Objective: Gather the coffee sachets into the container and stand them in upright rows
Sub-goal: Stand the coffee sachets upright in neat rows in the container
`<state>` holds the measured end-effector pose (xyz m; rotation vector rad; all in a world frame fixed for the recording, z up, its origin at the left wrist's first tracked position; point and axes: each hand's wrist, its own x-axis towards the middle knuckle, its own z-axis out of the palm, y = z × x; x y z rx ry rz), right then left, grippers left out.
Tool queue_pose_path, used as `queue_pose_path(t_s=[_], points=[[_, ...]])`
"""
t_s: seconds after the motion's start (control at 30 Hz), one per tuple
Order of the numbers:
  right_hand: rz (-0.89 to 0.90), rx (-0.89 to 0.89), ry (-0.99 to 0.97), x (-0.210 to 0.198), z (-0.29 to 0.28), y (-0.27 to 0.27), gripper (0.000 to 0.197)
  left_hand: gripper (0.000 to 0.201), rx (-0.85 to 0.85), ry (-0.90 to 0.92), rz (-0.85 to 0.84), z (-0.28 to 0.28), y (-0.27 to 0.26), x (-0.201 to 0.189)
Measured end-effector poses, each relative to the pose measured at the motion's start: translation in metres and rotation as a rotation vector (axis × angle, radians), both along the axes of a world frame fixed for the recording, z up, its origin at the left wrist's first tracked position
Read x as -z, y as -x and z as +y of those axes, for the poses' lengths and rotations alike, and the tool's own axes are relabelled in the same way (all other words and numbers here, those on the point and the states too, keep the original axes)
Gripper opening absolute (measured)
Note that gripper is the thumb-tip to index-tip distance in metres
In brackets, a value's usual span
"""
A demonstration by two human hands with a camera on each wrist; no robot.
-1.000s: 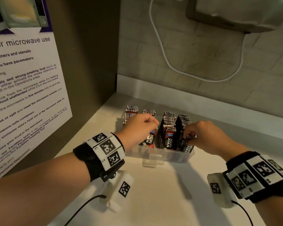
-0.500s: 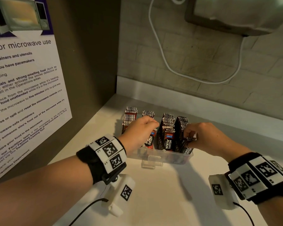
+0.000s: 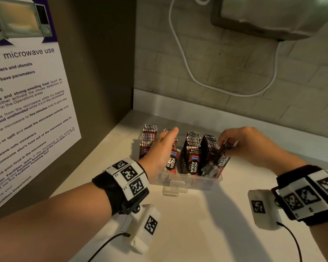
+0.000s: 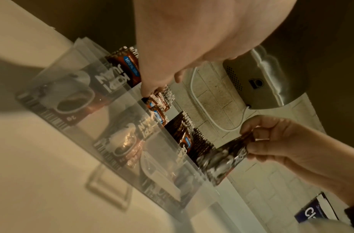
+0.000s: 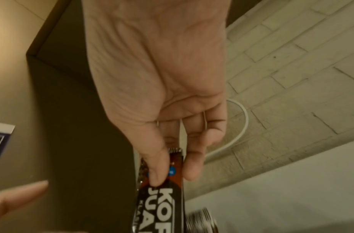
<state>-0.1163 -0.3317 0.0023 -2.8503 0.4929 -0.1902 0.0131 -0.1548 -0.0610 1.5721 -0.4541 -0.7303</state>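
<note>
A clear plastic container [image 3: 197, 181] on the white counter holds several upright rows of dark red-brown coffee sachets [image 3: 192, 148]. My left hand [image 3: 167, 140] lies over the second row from the left, its index finger stretched forward and its fingertips [image 4: 150, 91] touching the sachet tops. My right hand [image 3: 227, 142] pinches the top of one sachet [image 3: 221, 161] at the front of the right-most row. That sachet [image 4: 221, 160] leans outward over the container's right end. In the right wrist view the thumb and fingers squeeze the sachet [image 5: 162, 201] near its serrated top.
A brown side panel with a microwave-use poster [image 3: 27, 110] closes the left side. A tiled wall behind carries a white cable [image 3: 187, 69] and a metal appliance [image 3: 273, 16]. A small clear tab [image 3: 175, 188] sticks out at the container's front. Bare counter [image 3: 197, 224] lies nearer me.
My left hand has gone from curled over the second row to an outstretched index finger. The right hand keeps its pinch and has tipped the sachet outward at the right row.
</note>
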Motion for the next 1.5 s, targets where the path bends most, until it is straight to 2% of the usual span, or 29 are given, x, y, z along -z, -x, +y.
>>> queue_pose_path(t_s=[0.03,0.17,0.23,0.3,0.33,0.4,0.47,0.5,0.6,0.67,0.8,0.97,1.17,1.4,1.5], points=[[-0.032,-0.01,-0.01,-0.008,-0.001,0.0,0.044,0.085,0.005,0.001,0.042,0.0,0.0,0.0],[-0.191,0.001,-0.069,-0.036,0.003,-0.007,0.036,0.083,0.025,0.023,0.146,-0.002,0.002,-0.002],[-0.255,-0.029,-0.117,-0.039,0.016,-0.017,0.037,0.105,0.025,0.059,0.193,-0.004,-0.001,0.0],[-0.231,-0.074,-0.123,-0.032,0.032,-0.032,0.038,0.125,0.026,0.088,0.254,-0.006,-0.006,0.005],[-0.196,-0.092,-0.114,-0.025,0.04,-0.04,0.035,0.128,0.026,0.073,0.287,-0.006,-0.009,0.008],[-0.11,-0.131,-0.053,-0.007,0.054,-0.056,0.026,0.119,0.021,0.051,0.321,-0.003,-0.01,0.007],[-0.009,-0.138,0.019,0.012,0.065,-0.071,0.029,0.104,0.002,0.05,0.337,-0.003,-0.012,0.004],[0.036,-0.128,0.038,0.021,0.069,-0.076,0.031,0.106,-0.007,0.046,0.338,-0.004,-0.013,0.004],[0.098,-0.1,0.024,0.041,0.081,-0.087,0.037,0.129,0.001,0.065,0.354,-0.007,-0.017,0.008],[0.085,-0.08,0.005,0.05,0.088,-0.089,0.039,0.128,-0.017,0.062,0.368,-0.011,-0.019,0.01],[0.051,-0.028,-0.009,0.059,0.099,-0.087,0.042,0.116,-0.044,-0.011,0.372,-0.014,-0.019,0.006],[0.103,0.005,0.029,0.059,0.107,-0.084,0.049,0.095,-0.038,-0.055,0.378,-0.015,-0.022,0.007],[0.188,0.063,-0.064,0.061,0.108,-0.084,0.05,0.09,-0.008,-0.055,0.42,-0.018,-0.026,0.009],[0.149,0.139,-0.162,0.07,0.104,-0.085,0.053,0.092,-0.004,-0.035,0.432,-0.02,-0.029,0.013],[-0.042,0.215,-0.302,0.068,0.095,-0.078,0.053,0.091,0.008,-0.018,0.42,-0.017,-0.028,0.012]])
